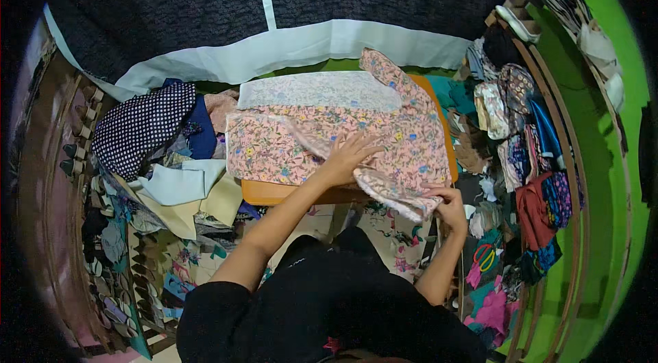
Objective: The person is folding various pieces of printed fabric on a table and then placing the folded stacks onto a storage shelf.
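Observation:
A pink floral garment [264,150] lies spread over an orange-yellow tabletop [271,191]. Part of it is turned over at the back, showing its paler inner side, and one sleeve [391,75] points toward the far edge. My left hand [348,157] rests on the middle of the cloth with its fingers spread. At the near right, my right hand [450,211] pinches the end of a folded floral sleeve [394,191], which slants across the front edge of the table.
Heaped fabric, including a dark polka-dot cloth [147,123], lies left of the table. To the right, more clothes [507,102] hang and pile by a wooden rack [572,157]. Scissors [484,257] with red and yellow handles lie lower right. A dark curtain [171,13] hangs behind.

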Available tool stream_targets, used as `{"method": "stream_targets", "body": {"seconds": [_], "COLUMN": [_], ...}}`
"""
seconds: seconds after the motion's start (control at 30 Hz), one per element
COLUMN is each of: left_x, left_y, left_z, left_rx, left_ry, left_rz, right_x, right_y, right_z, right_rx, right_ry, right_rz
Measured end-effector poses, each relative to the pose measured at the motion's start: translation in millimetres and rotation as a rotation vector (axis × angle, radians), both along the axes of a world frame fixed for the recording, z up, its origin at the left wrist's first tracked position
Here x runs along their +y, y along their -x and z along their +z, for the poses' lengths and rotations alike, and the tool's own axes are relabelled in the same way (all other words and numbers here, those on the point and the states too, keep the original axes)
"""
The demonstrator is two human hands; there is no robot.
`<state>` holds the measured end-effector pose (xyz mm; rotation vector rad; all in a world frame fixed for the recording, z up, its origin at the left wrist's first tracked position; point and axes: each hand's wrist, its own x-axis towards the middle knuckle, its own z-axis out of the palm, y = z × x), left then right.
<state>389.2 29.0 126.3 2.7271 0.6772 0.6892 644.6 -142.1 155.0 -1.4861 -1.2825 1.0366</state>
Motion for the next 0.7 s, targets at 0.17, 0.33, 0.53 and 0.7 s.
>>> {"method": "stream_targets", "body": {"seconds": [0.17, 0.33, 0.53, 0.7], "left_x": [19.6, 37.9, -18.4, -38.8], "left_y": [14.8, 102.1, 167.9, 218.7], "left_z": [-47.0, -36.3, -11.2, -60.3], "left_rx": [0.179, 0.156, -0.291, 0.113], "left_ry": [0.138, 0.174, -0.022, 0.005], "left_rz": [-0.036, 0.365, 0.382, 0.512], "right_x": [-25.6, -42.0, -1.6, 18.4], "right_y": [-9.7, -46.6, -26.1, 21.7], "right_z": [16.4, -1.5, -3.5, -26.8], "right_rx": [0.085, 0.071, -0.277, -0.818], "right_ry": [-0.249, -0.469, -0.585, -0.267], "right_rz": [-0.205, -0.393, -0.475, -0.051]}}
